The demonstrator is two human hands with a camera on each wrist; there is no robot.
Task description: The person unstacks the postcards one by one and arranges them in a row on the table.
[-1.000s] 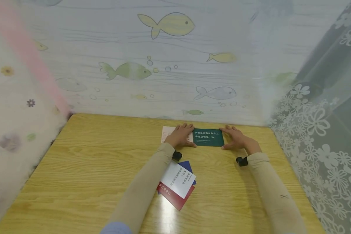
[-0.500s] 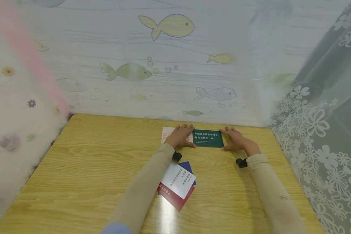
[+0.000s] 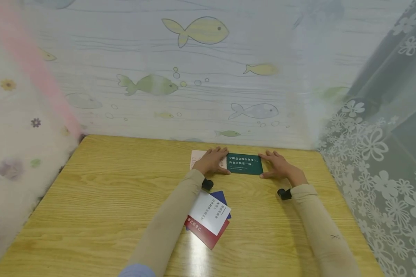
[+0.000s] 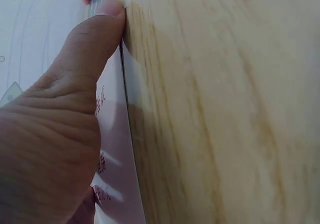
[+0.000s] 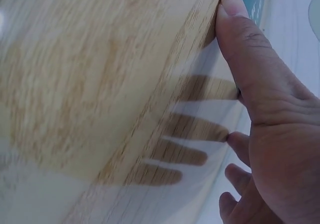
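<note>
A dark green card (image 3: 244,164) with white printed writing lies flat near the table's back edge. Beside it on the left is a pale pink card (image 3: 195,157), partly covered by my left hand (image 3: 212,161). That hand's fingers and thumb are spread across the pink card, with the tips at the seam between the two cards. In the left wrist view, the thumb (image 4: 95,41) rests along the cards' front edge. At the green card's right end, my right hand (image 3: 280,165) touches the corners with its extended thumb and forefinger.
Nearer on the wooden table (image 3: 107,207) lies a loose fan of cards: a white card (image 3: 209,212) on top, a red card (image 3: 211,236) and a blue card (image 3: 220,197) beneath. A fish-patterned curtain (image 3: 194,92) hangs behind the table; a lace curtain (image 3: 378,177) borders the right side.
Both hands keep their places at the two cards, with barely any movement. The whole head view shifts very slightly.
</note>
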